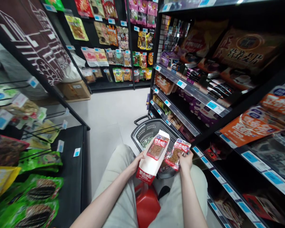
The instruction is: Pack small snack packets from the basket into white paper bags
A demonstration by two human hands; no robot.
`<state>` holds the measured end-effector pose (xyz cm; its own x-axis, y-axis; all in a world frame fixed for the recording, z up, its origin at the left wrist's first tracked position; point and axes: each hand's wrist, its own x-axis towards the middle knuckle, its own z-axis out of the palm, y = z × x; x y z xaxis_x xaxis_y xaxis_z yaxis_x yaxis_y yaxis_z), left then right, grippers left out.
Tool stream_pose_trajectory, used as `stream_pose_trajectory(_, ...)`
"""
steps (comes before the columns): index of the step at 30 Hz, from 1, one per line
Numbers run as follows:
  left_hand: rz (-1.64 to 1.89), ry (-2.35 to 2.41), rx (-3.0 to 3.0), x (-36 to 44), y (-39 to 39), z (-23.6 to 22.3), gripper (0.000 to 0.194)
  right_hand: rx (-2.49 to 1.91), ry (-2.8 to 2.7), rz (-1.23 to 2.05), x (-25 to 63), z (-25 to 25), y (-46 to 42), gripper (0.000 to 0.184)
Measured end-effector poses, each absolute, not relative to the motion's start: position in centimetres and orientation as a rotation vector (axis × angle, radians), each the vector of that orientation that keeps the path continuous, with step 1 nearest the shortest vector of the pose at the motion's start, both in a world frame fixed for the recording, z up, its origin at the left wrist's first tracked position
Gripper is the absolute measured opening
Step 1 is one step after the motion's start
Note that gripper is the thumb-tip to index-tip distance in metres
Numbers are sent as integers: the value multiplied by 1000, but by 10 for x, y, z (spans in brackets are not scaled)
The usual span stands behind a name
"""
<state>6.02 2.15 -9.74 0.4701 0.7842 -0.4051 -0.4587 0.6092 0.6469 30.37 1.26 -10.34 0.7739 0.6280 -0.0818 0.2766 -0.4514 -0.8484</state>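
My left hand (136,164) grips a white cardboard display box (149,164) with a red base, and a red snack packet (158,148) sticks out of its top. My right hand (185,161) holds another red-and-white snack packet (177,154) right beside the box. Both hands hover over my lap, just above the near rim of a grey shopping basket (149,129) on the floor. I sit on a red stool (146,205), knees in light trousers either side.
Black shelves with packets and blue price tags (212,106) rise close on the right. A rack of hanging green and yellow snack bags (38,158) stands on the left. A cardboard carton (74,89) sits at the aisle's far end, by a wall of hanging packets.
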Motion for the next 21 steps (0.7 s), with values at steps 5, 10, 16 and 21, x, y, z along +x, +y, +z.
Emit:
stream_pose_trajectory(5,825,797,504,58,23,-104,53,-2239,-809,395,293,-110,18,39)
stream_pose_trajectory(10,833,786,546,58,23,-103,55,-2272,-851,306,282,-112,22,58)
stream_pose_trajectory(16,819,801,611,58,22,-101,59,-1866,-1461,145,265,-86,16,30)
stream_pose_trajectory(21,792,769,726,59,23,-106,63,-1888,-1654,24,249,-73,9,40)
